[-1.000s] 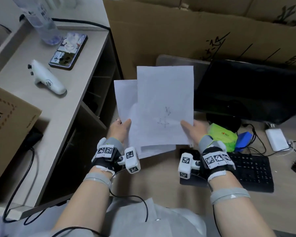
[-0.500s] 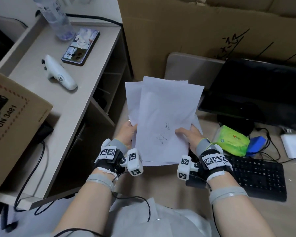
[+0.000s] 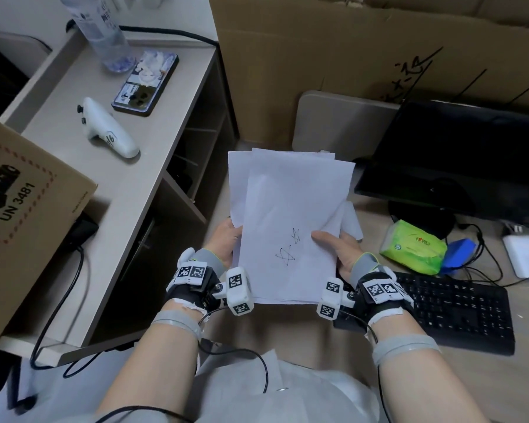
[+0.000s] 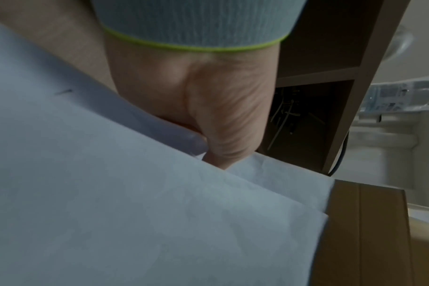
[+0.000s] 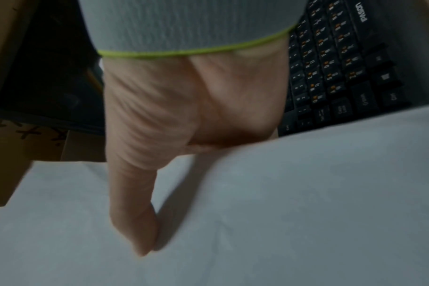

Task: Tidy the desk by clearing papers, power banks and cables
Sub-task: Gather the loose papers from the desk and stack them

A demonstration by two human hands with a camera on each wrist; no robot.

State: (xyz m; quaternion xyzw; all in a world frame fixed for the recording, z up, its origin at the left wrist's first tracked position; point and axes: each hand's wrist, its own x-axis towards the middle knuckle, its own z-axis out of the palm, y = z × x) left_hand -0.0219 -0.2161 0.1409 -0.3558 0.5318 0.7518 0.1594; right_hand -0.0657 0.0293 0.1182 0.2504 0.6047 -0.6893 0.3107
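Compared with a second ago, the stack of papers (image 3: 290, 221) sits lower and nearer the body, its sheets squared closer together, and it now tilts slightly to the right instead of standing straight; the pen scribble on the top sheet has come down with it. Both hands have stayed on the stack's lower edges. The left hand (image 3: 225, 241) pinches the left edge, thumb on top and fingers hidden behind the sheets. The right hand (image 3: 338, 247) grips the right edge, its thumb laid flat across the top sheet and its fingers out of sight underneath. The papers are held in the air above the front of the desk (image 3: 333, 334), between the shelf unit and the keyboard.

A large cardboard sheet (image 3: 333, 56) leans along the back, with a black monitor (image 3: 458, 160) in front of it on the right. The pale shelf unit (image 3: 129, 190) stands at the left, carrying a cardboard box (image 3: 22, 206) marked UN 3481, a water bottle (image 3: 104, 29), a phone (image 3: 145, 83) and a white controller (image 3: 109, 132). A black keyboard (image 3: 452, 312) lies to the right of the hands. Beyond it are a green tissue pack (image 3: 414, 247), a blue object (image 3: 458, 251) touching the pack, a white power bank (image 3: 524, 254) and black cables (image 3: 489, 261) trailing between them.
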